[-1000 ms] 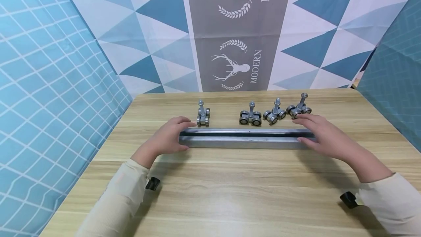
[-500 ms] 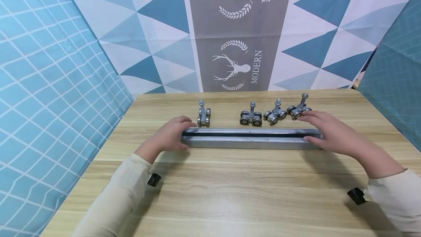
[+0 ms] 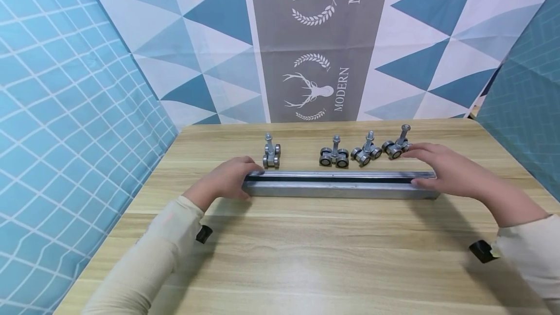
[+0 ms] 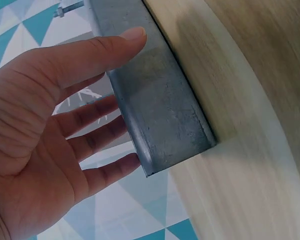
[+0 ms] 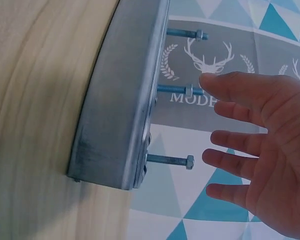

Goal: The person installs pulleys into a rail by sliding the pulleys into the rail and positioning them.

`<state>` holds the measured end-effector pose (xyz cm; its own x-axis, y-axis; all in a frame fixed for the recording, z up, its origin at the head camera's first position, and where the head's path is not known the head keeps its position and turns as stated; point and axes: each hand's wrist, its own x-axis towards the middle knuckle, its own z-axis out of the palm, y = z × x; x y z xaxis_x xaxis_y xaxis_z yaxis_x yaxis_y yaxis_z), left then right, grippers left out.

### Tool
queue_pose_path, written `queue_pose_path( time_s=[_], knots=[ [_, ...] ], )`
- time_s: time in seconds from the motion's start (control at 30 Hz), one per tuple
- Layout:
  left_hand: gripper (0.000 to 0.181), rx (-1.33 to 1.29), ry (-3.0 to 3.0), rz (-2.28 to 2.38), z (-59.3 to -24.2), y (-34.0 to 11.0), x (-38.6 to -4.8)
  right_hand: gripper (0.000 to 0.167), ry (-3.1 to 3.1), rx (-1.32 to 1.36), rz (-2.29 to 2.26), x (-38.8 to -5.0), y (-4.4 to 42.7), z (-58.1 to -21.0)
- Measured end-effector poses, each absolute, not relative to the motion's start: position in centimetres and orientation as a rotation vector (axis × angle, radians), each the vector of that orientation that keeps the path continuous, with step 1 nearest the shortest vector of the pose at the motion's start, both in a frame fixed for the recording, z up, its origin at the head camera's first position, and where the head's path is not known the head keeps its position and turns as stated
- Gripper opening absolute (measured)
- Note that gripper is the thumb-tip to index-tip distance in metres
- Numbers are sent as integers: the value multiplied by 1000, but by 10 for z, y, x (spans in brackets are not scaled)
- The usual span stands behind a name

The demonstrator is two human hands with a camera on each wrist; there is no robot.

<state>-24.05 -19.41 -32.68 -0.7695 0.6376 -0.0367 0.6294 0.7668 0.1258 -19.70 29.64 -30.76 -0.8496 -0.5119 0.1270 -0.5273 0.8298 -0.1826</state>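
Our left hand (image 3: 225,180) held one end of the slotted steel rail (image 3: 332,190) lying on the wooden table (image 3: 306,247) before four roller trolleys (image 3: 334,156), while our right hand (image 3: 457,173) stood wide near the other, so we judged a lopsided push could swing it into them.

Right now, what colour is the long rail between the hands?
The rail is silvery grey, shown best in the head view.

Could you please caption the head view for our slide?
Left hand gripping a slotted metal rail, right hand open beside it, four roller trolleys behind.
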Motion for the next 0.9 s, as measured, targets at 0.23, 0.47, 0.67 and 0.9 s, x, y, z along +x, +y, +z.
queue_pose_path(
  time_s=[0.23,0.47,0.67,0.9],
  knots=[
    [74,1080,2850,98,-323,-194,-242,57,-2916,848,281,-202,301,-303],
    [71,1184,2835,103,-322,-197,-243,57,-2957,792,281,-208,303,-302],
    [68,1256,2823,115,-324,-199,-247,54,-2942,771,265,-218,306,-302],
    [71,1202,2822,66,-321,-196,-248,47,-2883,784,230,-232,309,-300]
  ],
)
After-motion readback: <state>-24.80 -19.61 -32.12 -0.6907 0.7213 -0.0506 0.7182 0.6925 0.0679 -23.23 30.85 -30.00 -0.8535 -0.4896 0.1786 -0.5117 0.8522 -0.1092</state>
